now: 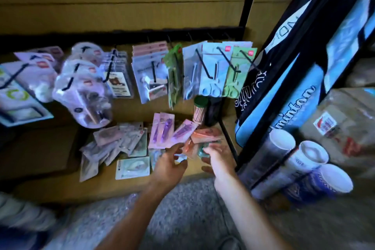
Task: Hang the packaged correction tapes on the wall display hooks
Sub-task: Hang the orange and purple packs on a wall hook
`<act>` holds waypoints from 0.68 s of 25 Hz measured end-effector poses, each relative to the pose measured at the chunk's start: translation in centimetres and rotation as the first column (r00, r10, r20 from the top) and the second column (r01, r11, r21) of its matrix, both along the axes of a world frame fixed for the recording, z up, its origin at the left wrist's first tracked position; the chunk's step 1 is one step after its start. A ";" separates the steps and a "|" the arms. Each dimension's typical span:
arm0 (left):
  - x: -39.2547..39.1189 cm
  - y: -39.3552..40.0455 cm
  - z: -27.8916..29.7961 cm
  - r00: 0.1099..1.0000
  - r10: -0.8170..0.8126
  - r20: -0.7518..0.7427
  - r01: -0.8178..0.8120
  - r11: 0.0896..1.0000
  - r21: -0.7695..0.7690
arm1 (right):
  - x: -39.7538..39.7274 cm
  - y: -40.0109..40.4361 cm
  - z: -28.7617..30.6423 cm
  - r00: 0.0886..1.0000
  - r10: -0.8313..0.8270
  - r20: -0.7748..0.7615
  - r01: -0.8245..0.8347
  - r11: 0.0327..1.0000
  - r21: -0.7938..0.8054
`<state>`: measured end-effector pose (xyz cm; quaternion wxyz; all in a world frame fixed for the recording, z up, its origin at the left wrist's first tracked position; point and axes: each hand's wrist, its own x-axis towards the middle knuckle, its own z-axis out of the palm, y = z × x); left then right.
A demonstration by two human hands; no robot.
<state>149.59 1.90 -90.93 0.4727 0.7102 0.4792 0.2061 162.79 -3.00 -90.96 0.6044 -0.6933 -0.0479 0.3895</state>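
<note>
Several packaged correction tapes lie on a cardboard surface (60,186) below the display: pink cards with purple tapes (165,131), an orange-pink card (205,135), pale green ones (133,166). My left hand (170,165) reaches over the pile, its fingers touching a small package near the middle. My right hand (218,157) grips a greenish package (203,151) at the pile's right edge. Above, a black rail (142,35) carries hooks (224,58) loaded with hanging packages. Motion blur hides the finger details.
A green-lidded jar of sticks (199,109) stands behind the pile. A black rack post (228,138) rises right of my right hand. Blue-black racket bags (304,79) and white tubes (300,160) fill the right side. Bagged goods (83,89) hang at the left.
</note>
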 end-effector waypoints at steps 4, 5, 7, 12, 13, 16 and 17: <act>-1.5 2.7 -5.4 0.989 0.079 -0.122 -0.091 0.991 -0.099 | 1.3 3.4 -6.6 0.992 0.099 -0.082 -0.113 0.976 -0.185; -1.5 3.5 -6.1 0.988 0.084 -0.132 -0.098 0.991 -0.096 | 1.6 4.7 -7.6 0.988 0.126 -0.092 -0.143 0.966 -0.214; -1.2 5.5 -7.9 0.985 0.092 -0.148 -0.104 0.992 -0.073 | 2.0 8.2 -10.4 0.977 0.188 -0.103 -0.210 0.940 -0.270; -1.4 8.2 -11.2 0.984 0.138 -0.110 -0.145 0.988 -0.052 | 1.4 14.4 -16.5 0.969 0.192 -0.154 -0.233 0.920 -0.317; -1.6 8.4 -11.5 0.983 0.153 -0.106 -0.159 0.986 -0.053 | 1.0 15.0 -17.3 0.977 0.162 -0.142 -0.199 0.932 -0.302; -1.9 8.9 -12.6 0.973 0.212 -0.087 -0.218 0.973 -0.068 | 0.3 15.5 -18.7 0.994 0.100 -0.031 -0.105 0.946 -0.308; -1.9 8.9 -12.6 0.966 0.245 -0.082 -0.251 0.966 -0.070 | 0.0 15.2 -18.3 0.997 0.080 -0.022 -0.083 0.957 -0.279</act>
